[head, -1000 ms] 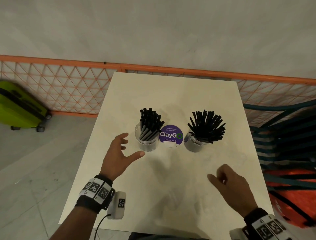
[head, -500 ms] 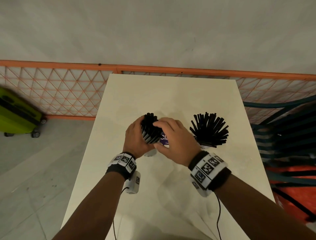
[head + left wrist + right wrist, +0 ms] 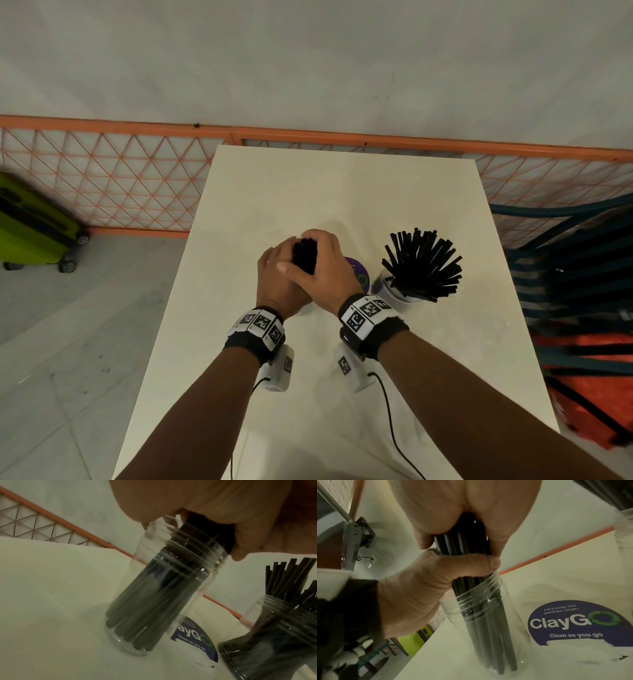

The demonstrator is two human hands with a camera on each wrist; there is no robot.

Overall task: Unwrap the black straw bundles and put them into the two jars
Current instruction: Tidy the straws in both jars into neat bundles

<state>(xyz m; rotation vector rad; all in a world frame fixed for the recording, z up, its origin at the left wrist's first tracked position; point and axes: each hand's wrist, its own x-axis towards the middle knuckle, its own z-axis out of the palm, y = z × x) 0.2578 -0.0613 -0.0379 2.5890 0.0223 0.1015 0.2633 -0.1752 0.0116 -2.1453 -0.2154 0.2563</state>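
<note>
White table (image 3: 342,192) against an orange mesh railing (image 3: 102,178), grey wall behind. Lime-green suitcase (image 3: 30,226) on the floor at far left; dark teal chair frames (image 3: 565,274) stacked at right.

On the table: two clear plastic jars with threaded necks, a round purple ClayGo sticker (image 3: 573,623) on the tabletop between them.

Right jar (image 3: 397,294): black straws (image 3: 423,263) stand in it, fanned out loose above the rim. No wrap visible on them. Looks finished.

Left jar (image 3: 154,601): stands on the table, mostly hidden behind the hands in the head view. A second lot of black straws, the left-jar straws (image 3: 488,628), is already inside, lower ends at the jar floor, tops packed tight together rather than fanned.

Left hand (image 3: 277,284): clenched round the straw tops just above the jar mouth; the right wrist view shows its thumb (image 3: 471,563) laid across them.

Right hand (image 3: 322,270): also grasping the same straw tops, fingers curled over from the far side, just above the left hand.

Wrap on this bundle: cannot tell, the hands cover the part where it would sit. No loose wrap seen on the table.

Progress, as a judgement: near the end. Both jars hold straws. Left to do: any wrap still on the left bundle comes off, straws are released to spread, hands withdraw.
</note>
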